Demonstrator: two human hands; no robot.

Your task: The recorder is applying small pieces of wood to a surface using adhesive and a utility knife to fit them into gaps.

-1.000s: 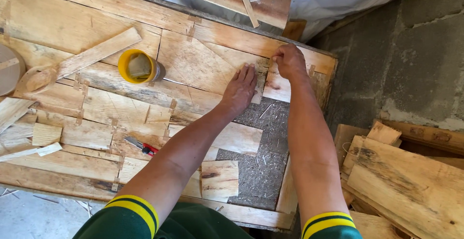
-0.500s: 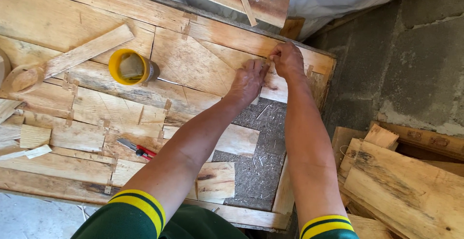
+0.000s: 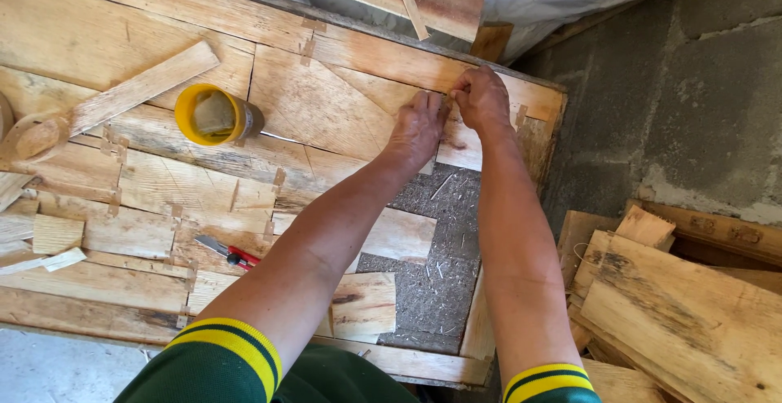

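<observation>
Both hands have drawn together since a second ago, when the left lay flat and apart from the right; they now meet fingertip to fingertip at the far right corner of the wooden panel point(image 3: 163, 289). Nearest the wearer, a patch of bare grey board point(image 3: 444, 281) shows between loose wood offcuts, and red-handled pliers point(image 3: 232, 254) lie to the near left. Farther off, the left hand point(image 3: 417, 130) rests palm down on the pale wedge-shaped wood piece point(image 3: 460, 149), fingers flat rather than gripping, just left of the right hand. The right hand point(image 3: 482, 100), the farther of the two, has its fingertips pinched together on something too small to make out at the seam where that piece meets the far edge strip point(image 3: 391, 57). The seam's long axis runs left to right, under both hands. A yellow cup point(image 3: 213, 114) stands well to the left.
</observation>
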